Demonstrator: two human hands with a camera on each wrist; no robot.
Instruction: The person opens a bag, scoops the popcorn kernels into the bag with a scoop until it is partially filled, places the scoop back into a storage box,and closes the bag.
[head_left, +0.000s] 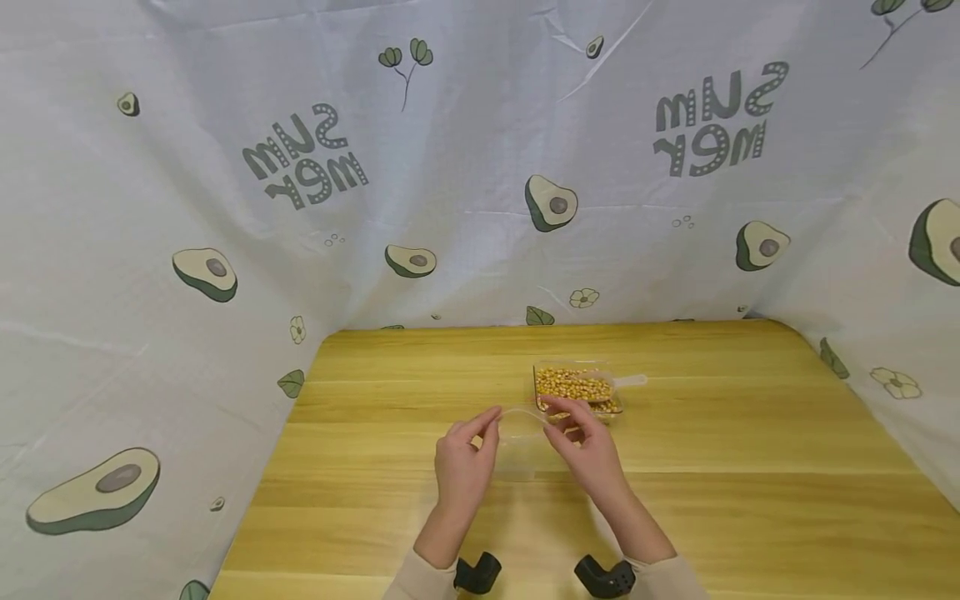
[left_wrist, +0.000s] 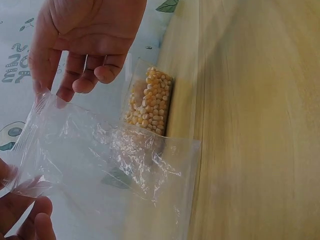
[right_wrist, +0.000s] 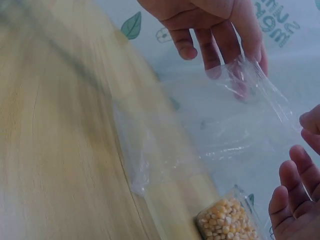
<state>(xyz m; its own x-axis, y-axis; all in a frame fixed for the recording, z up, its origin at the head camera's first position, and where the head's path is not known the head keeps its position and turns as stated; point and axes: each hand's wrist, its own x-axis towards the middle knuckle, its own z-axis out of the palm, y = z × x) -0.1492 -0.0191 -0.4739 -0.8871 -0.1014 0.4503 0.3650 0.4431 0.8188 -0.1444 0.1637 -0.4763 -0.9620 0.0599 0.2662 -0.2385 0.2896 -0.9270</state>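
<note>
Clear, thin plastic forms the bag (head_left: 516, 460) that, in the head view, spans the left hand (head_left: 461, 462) and right hand (head_left: 588, 454), its upper edge arched between them above the wood-grain tabletop (head_left: 360, 450). Just beyond the right hand is a transparent container (head_left: 616, 414) of yellow corn kernels (head_left: 553, 382); this view alone shows clearly the pale scoop handle (head_left: 632, 380) jutting past its right side.

The left wrist view reveals what the head view hides: the right hand pinches one upper corner of the bag between thumb and finger, its other fingers loosely bent. The film crosses part of the container.

The right wrist view shows the left hand pinching the opposite corner, remaining fingers relaxed, the bag's lower part hanging crinkled and glossy.
</note>
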